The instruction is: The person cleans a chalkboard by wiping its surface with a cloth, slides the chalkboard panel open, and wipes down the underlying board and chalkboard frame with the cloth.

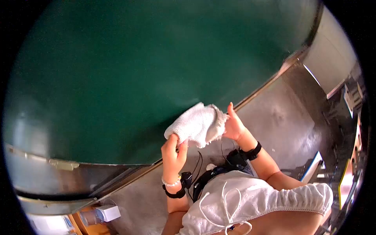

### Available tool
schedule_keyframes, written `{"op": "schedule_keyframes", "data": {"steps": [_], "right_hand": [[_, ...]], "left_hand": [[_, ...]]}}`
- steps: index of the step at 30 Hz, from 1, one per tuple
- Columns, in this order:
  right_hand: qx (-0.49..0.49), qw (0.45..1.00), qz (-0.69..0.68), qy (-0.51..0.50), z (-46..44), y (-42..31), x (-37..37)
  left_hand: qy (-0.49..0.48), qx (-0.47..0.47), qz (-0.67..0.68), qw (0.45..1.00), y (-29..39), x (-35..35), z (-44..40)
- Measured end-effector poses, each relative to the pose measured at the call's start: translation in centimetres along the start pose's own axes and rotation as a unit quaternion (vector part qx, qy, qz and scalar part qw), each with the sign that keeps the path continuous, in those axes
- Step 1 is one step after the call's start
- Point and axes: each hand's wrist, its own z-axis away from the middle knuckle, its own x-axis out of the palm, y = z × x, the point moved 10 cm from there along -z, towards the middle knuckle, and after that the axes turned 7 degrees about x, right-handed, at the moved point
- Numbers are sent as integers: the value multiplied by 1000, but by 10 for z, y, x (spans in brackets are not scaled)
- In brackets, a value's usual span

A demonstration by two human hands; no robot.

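A folded white cloth (196, 123) with a ribbed, towel-like weave is held up in front of the green board, its right edge looking frayed. My left hand (172, 152) pinches the cloth's lower left corner between thumb and fingers. At the cloth's right edge is my right hand (235, 126); its thumb points up, away from the fabric, and its fingers are partly hidden behind the cloth. The green board (129, 70) fills most of the view behind the cloth. Whether the cloth touches it I cannot tell.
A ledge (260, 88) runs along the board's lower edge, close to both hands. Below lies a grey floor (282, 113). A white box (109, 212) sits at the lower left on orange-brown furniture (92, 226). Desks or chairs, blurred, line the right side.
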Motion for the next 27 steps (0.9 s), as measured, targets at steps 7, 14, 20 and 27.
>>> {"op": "schedule_keyframes", "data": {"steps": [7, 14, 20, 27], "right_hand": [[45, 966, 196, 161, 43, -18, -77], [60, 986, 115, 105, 31, -25, -106], [-47, 893, 406, 188, 40, -137, -68], [-216, 869, 425, 130, 87, -251, -3]], "left_hand": [[-64, -151, 130, 978, -80, 83, 53], [-20, -454, 538, 711, -150, 173, 131], [127, -335, 383, 851, -109, 150, 22], [182, -152, 269, 933, -17, 169, -98]]}}
